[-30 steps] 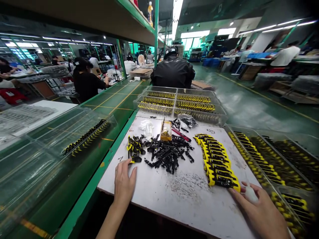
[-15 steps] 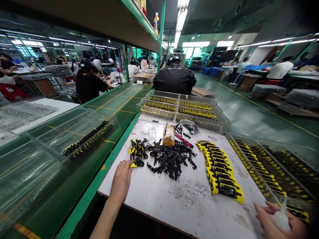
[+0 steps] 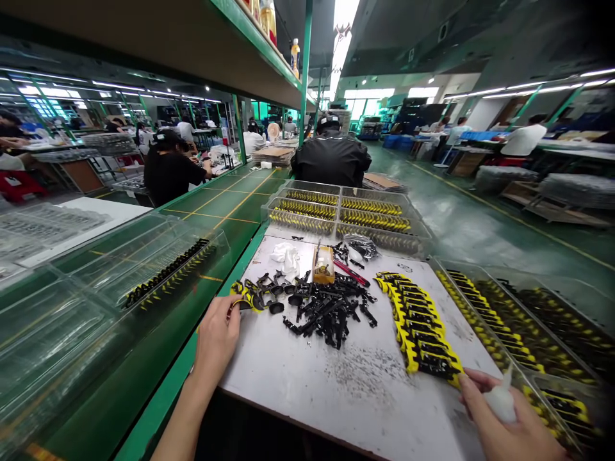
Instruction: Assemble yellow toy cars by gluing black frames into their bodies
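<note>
Allows passage across the near strip of the white board (image 3: 307,390) and narrowly between the black parts (image 3: 331,307) and the yellow-black row (image 3: 423,330). Meets obstruction farther back at the amber box (image 3: 323,270) and far tray (image 3: 423,235), at right the side tray (image 3: 446,264).

The left forearm (image 3: 180,419) is slanting up and forward, the left hand (image 3: 216,333) is keeping its fingers bent near the thumb (image 3: 234,319), and the right hand (image 3: 516,435) is curling, thumb pointing forward and leftward.

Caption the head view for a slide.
Left hand at yellow and black parts, right hand holding a white bottle beside a row of parts.
</note>
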Demonstrator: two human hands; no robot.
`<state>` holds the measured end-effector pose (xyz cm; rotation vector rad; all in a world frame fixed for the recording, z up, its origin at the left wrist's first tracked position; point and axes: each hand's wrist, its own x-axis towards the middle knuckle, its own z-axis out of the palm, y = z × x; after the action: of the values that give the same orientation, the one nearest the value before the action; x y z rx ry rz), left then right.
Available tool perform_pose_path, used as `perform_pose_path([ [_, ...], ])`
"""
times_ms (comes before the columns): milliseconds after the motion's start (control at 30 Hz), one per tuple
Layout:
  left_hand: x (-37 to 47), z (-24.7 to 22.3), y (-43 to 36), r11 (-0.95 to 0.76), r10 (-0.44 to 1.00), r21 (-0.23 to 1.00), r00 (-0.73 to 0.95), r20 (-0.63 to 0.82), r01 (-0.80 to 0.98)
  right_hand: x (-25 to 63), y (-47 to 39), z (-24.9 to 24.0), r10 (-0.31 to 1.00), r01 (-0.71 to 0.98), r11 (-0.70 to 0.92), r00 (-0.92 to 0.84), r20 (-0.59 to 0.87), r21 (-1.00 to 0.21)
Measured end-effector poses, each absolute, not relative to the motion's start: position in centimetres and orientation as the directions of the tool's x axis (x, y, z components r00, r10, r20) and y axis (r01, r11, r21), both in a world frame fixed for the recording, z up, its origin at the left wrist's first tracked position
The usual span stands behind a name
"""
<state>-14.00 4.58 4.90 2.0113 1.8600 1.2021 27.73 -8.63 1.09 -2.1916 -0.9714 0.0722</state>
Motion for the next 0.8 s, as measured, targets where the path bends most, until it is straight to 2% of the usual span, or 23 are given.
perform_pose_path([
  [133, -13.2, 6.9, 6.2, -0.107, 0.920, 0.763, -0.228, 0.320, 0.638, 25.7, -8.4, 2.7, 0.666, 0.542, -0.520, 0.741, 0.084, -0.660],
  [267, -12.9, 7.4, 7.5, -0.019, 0.960, 0.883, -0.238, 0.147, 0.468, 25.2, -8.7, 2.9, 0.680, 0.534, -0.538, 0.732, 0.039, -0.652],
  [467, -12.1, 6.4, 6.3, 0.078, 0.993, 0.977, -0.098, -0.059, 0.200, 23.8, -8.4, 2.5, 0.742, 0.542, -0.468, 0.671, 0.024, -0.698],
  [567, -10.6, 5.9, 4.5, 0.126, 0.992, 0.991, 0.012, -0.127, 0.050, 21.4, -7.9, 2.7, 0.815, 0.495, -0.389, 0.578, -0.039, -0.777],
  [633, -9.0, 5.4, 3.1, 0.197, 0.978, 0.969, 0.105, -0.183, -0.147, 19.3, -7.6, 3.0, 0.868, 0.422, -0.328, 0.487, -0.094, -0.845],
  [667, -8.1, 5.0, 2.4, 0.219, 0.972, 0.959, 0.132, -0.197, -0.183, 18.1, -7.6, 3.2, 0.900, 0.382, -0.305, 0.415, -0.133, -0.873],
  [733, -6.0, 4.1, 0.9, 0.175, 0.982, 0.974, 0.092, -0.163, -0.147, 16.0, -7.5, 3.5, 0.937, 0.299, -0.236, 0.321, -0.135, -0.925],
  [800, -4.0, 2.9, -0.7, 0.001, 1.000, 1.000, 0.016, -0.002, 0.009, 14.3, -7.4, 3.8, 0.954, 0.184, -0.201, 0.259, -0.150, -0.962],
])
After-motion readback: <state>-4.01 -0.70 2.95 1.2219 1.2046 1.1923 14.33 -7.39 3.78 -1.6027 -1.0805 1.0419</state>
